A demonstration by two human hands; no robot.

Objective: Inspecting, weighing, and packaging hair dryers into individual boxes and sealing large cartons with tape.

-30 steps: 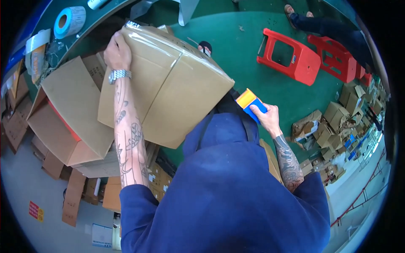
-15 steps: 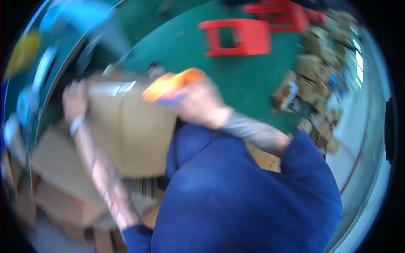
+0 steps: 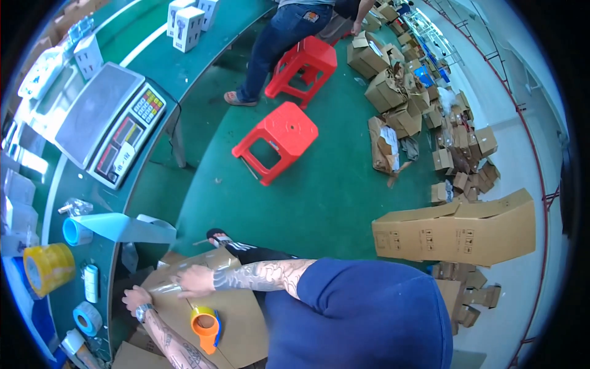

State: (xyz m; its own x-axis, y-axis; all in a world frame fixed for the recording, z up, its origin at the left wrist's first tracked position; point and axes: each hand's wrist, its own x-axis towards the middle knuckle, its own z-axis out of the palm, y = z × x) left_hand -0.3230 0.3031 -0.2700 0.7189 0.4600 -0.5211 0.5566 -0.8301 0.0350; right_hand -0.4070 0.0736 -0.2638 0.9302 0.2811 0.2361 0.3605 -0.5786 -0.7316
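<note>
A brown cardboard box (image 3: pixel 239 317) lies in front of me, with a shiny strip of clear tape (image 3: pixel 165 286) across its left end. My left hand (image 3: pixel 136 299), a watch at its wrist, is closed round the edge at that end. My right hand (image 3: pixel 195 281) lies flat on the top by the tape strip, fingers stretched out and holding nothing. Just nearer than this hand, an orange tape dispenser (image 3: pixel 209 341) with a blue part and a yellowish roll rests on the box.
On the green table at left stand a weighing scale (image 3: pixel 101 117), a roll of yellow tape (image 3: pixel 49 269), a label roll (image 3: pixel 88 318) and small white boxes (image 3: pixel 187 29). Red stools (image 3: pixel 286 132) and another person (image 3: pixel 270 49) are ahead. Cartons (image 3: pixel 455 230) line the right side.
The tape dispenser has left my right hand and now lies on the box. That hand has moved left onto the top beside the tape. My view has swung, showing more table and floor.
</note>
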